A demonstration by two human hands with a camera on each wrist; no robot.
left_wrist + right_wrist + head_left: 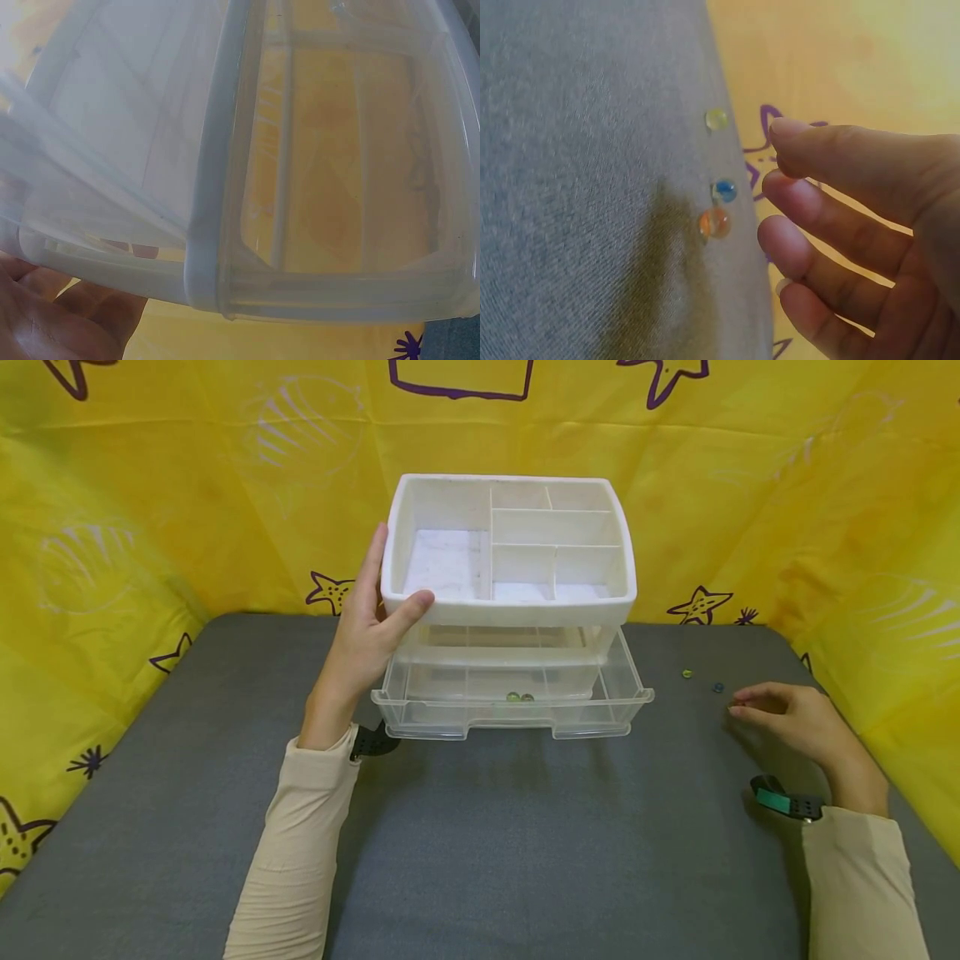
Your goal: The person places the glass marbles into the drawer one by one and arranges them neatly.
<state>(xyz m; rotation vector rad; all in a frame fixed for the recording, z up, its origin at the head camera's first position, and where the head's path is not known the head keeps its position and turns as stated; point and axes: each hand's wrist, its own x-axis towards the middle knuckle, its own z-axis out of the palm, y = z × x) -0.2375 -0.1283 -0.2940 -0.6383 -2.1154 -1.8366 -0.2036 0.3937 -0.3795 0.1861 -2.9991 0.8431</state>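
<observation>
A white plastic drawer organizer (510, 614) with a compartmented top stands mid-table. Its clear lower drawer (510, 718) is pulled out and holds a greenish marble (513, 697) and a darker marble (527, 698). My left hand (363, 635) grips the organizer's left side, thumb over the front rim. In the left wrist view, that hand (67, 319) is partly cut off. My right hand (855, 240) hovers with relaxed fingers beside an orange marble (715, 223). Close to that marble lies a blue marble (724, 190), and a yellow-green marble (716, 119) sits farther off.
The dark grey tabletop (510, 843) ends at a yellow patterned cloth (225, 485) that rises behind and along both sides. The loose marbles lie toward the table's right side. Dark bands (787, 800) circle the wrists.
</observation>
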